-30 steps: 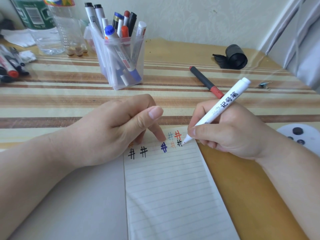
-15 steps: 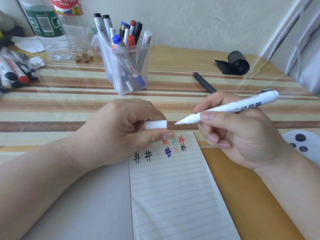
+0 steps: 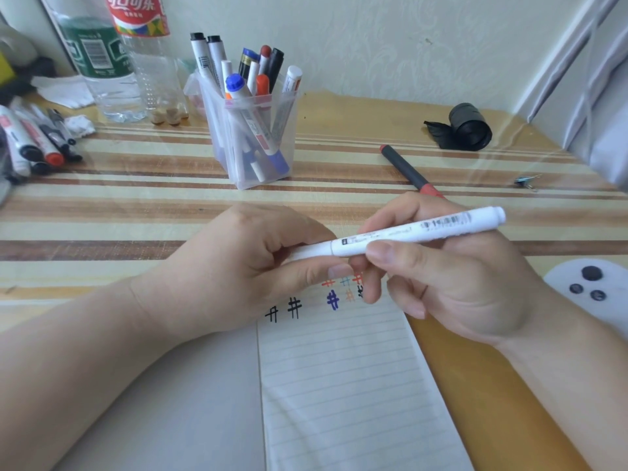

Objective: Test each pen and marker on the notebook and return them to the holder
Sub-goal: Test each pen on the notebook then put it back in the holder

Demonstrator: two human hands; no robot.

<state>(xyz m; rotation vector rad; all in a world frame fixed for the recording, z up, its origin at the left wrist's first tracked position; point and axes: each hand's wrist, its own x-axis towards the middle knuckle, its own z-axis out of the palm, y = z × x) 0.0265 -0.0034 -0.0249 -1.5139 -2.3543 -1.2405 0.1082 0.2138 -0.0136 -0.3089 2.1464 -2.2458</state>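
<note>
White cap (image 3: pixel 314 250), gripped in your curled left hand (image 3: pixel 238 266) at 9 o'clock, meets the marker (image 3: pixel 424 229), whose barrel your right hand (image 3: pixel 458 283) pinches at 3 o'clock. Both hover level above the top of the notebook (image 3: pixel 339 385). Keep cap and barrel in line and press until they seat. Loose pens (image 3: pixel 37 144) lie at 10 o'clock. The crowded holder (image 3: pixel 222 130) stands at 12 o'clock. A red-and-black pen (image 3: pixel 406 168) lies at 1 o'clock. The table between you and the holder looks open.
</note>
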